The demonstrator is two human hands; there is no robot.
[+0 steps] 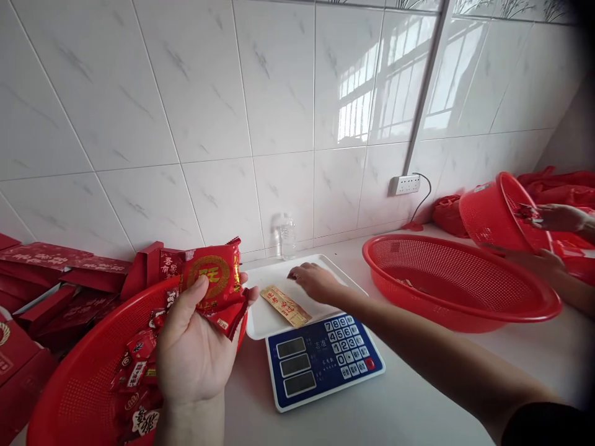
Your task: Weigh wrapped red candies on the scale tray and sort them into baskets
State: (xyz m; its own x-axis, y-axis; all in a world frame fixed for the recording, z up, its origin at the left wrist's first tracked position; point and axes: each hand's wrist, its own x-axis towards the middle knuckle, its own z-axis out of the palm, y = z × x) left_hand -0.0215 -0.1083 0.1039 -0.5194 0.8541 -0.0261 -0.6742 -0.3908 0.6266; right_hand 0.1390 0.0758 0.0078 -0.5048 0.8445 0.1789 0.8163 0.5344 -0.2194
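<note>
On our left, red boxes (88, 272) stand behind a red basket (69, 384) of small packets (137, 375), its far side close to the tray's edge. Above it our left hand (195, 365), palm up, has its thumb closed over red packets (214, 279). Further right, a gold strip (284, 306) lies slantwise on the white tray (260, 325) of a scale (325, 365). Our right hand (318, 285) is low over that tray, fingers curled; whether they pinch anything, we cannot tell. We judge this step as holding on the left while reaching on the right; the next move calls for light fingertips and a lift over the raised rim. The forearm has air above the keypad, but a wide basket (511, 310) bounds its far side, with a co-worker's hand (562, 220) beyond.
</note>
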